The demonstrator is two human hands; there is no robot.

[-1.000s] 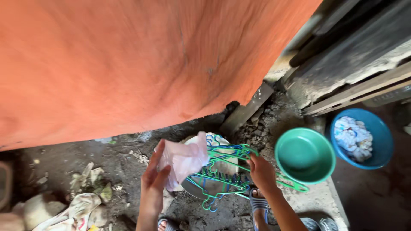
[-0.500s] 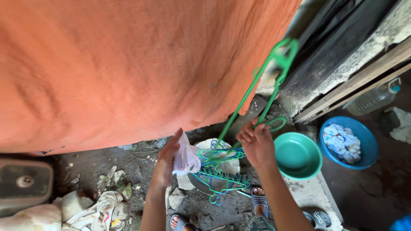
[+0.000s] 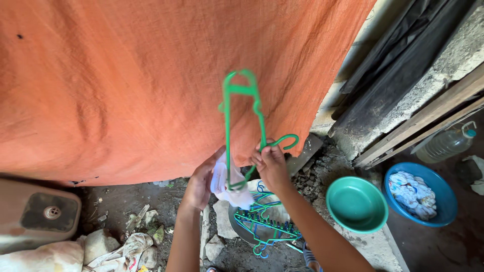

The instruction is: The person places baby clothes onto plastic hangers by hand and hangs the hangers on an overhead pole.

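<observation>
Green plastic hanger (image 3: 242, 126) is gripped near its hook by the right hand (image 3: 269, 163), held upright before the orange cloth (image 3: 126, 85). Left hand (image 3: 201, 179) pinches a small white garment (image 3: 227, 184) against the hanger's lower end. Best practice: steady the hanger and feed the fabric evenly. Spare hangers (image 3: 264, 221) lie below.

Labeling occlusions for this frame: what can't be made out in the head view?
- Garment: kind unclear; bunched between left hand and hanger.
- Right hand: palm and grip hidden, only its back shows.
- Hanger pile: count unclear, tangled and partly behind the right arm.
- Orange cloth: top cut off by the frame edge.
</observation>
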